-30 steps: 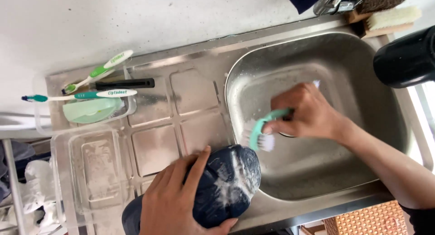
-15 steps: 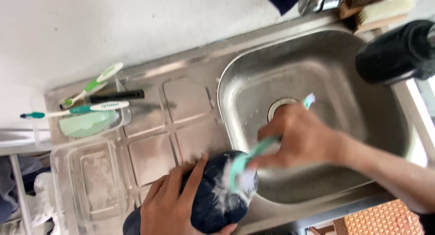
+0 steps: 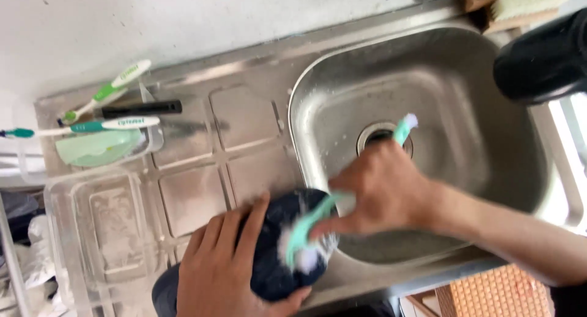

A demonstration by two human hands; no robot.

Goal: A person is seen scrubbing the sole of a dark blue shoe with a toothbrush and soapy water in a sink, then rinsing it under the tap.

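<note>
Left hand clamps the dark navy shoe at the sink edge; right hand grips the mint brush, bristles pressed against it

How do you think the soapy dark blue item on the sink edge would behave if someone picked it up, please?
The dark blue item carries white suds, so it is probably slippery. The left hand presses it against the sink rim while the right hand works the green brush on it, and it keeps its rounded shape, so it seems fairly firm. Perched on the edge, it might slide if released.
</note>
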